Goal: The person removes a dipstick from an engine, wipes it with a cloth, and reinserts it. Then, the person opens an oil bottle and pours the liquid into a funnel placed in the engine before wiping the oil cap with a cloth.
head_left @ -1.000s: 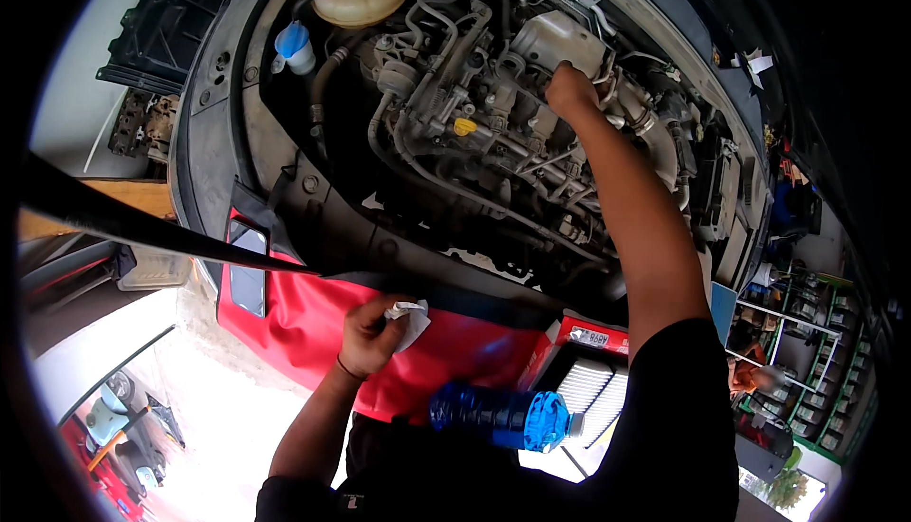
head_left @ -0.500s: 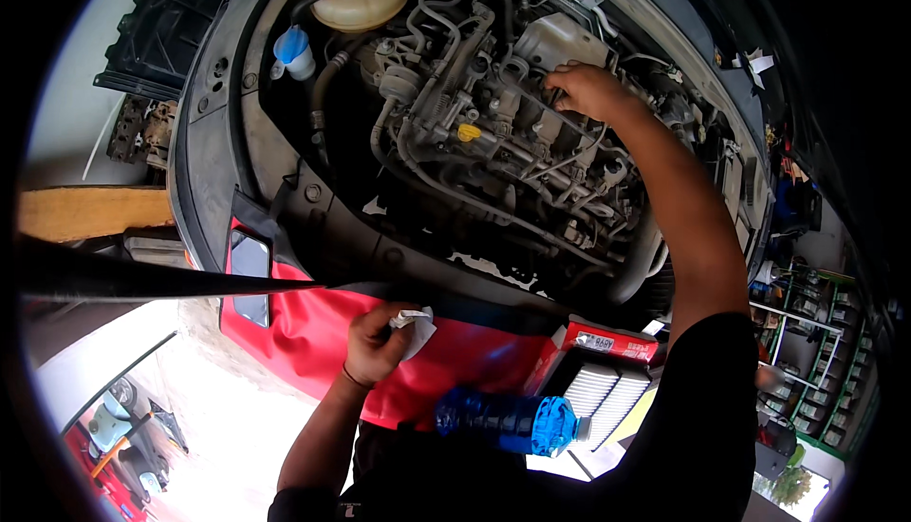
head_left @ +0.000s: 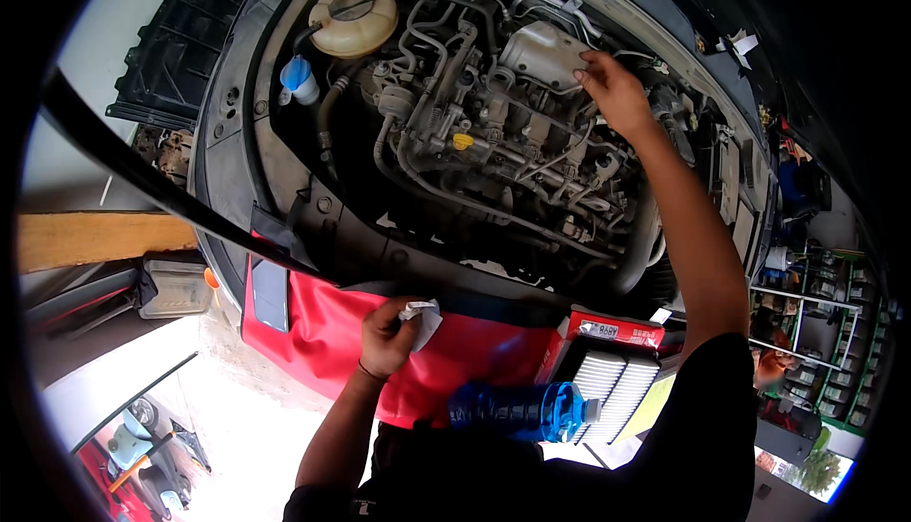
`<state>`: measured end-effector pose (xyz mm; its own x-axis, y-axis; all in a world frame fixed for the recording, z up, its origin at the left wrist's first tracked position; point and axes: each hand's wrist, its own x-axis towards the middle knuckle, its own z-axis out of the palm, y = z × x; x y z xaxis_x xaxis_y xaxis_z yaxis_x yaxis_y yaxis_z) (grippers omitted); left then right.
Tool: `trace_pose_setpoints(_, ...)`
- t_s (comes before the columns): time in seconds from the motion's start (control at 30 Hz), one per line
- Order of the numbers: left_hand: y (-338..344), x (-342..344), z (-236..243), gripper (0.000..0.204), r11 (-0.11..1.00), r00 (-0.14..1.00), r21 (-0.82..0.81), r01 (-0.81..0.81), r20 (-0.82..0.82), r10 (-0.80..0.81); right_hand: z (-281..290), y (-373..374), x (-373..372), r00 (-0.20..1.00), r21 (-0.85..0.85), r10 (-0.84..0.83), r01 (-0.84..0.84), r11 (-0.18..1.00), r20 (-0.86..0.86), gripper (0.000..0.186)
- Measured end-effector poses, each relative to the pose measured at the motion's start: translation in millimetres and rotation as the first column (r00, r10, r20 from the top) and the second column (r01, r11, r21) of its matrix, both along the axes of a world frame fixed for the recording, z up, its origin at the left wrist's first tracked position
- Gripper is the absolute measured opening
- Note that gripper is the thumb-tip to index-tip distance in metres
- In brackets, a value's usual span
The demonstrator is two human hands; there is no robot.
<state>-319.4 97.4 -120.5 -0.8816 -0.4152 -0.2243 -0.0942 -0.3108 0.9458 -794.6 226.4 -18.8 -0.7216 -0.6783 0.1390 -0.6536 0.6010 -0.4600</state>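
Observation:
My left hand (head_left: pixel 384 340) is closed on a crumpled white tissue (head_left: pixel 424 325), over a red fender cover (head_left: pixel 318 337) draped on the car's edge. Across the open engine bay reaches my right arm. My right hand (head_left: pixel 619 97) is at the right end of a silver heat shield (head_left: pixel 543 55), thumb and forefinger apart with nothing visible between them; whether the fingertips touch the metal I cannot tell. Below that shield, the dusty engine (head_left: pixel 536 133) shows hoses, pipes and a yellow oil cap (head_left: pixel 463 141).
A cream coolant tank (head_left: pixel 353 36) and a blue-capped filler neck (head_left: pixel 298 76) stand at the far left of the bay. A phone (head_left: pixel 271 296) lies on the cover. Near me are a blue bottle (head_left: pixel 522 410), a pleated air filter (head_left: pixel 615 384) and a red box (head_left: pixel 619 330).
My right hand has moved from over the engine's middle to the shield's right end, its fingers now further apart. My left hand still grips the tissue. The view has shifted slightly.

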Motion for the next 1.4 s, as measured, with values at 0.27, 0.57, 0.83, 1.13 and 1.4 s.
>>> trace_pose_setpoints(0.27,5,-11,2,0.021,1.000,0.999,0.018,-0.009,-0.038,0.010,60,145,170,0.954,-0.088,-0.094,0.124,0.988,0.285,0.026)
trace_pose_setpoints(0.57,96,-60,167,0.046,0.783,0.830,-0.491,0.382,-0.190,-0.524,114,157,362,0.629,-0.438,0.157,0.320,0.840,0.762,0.050)
trace_pose_setpoints(0.83,120,-23,192,0.064,0.425,0.722,-0.763,0.488,0.079,-0.687,84,261,393,0.693,-0.602,-0.153,0.698,0.388,0.704,0.021)
trace_pose_setpoints(1.13,130,54,136,0.085,0.308,0.739,-0.793,0.525,0.246,-0.627,70,332,494,0.572,-0.555,-0.183,0.820,0.141,0.799,0.018)
trace_pose_setpoints(1.4,161,55,83,0.094,0.364,0.832,-0.819,0.443,0.225,-0.507,100,301,590,0.483,-0.402,-0.360,0.872,0.279,0.798,0.021)
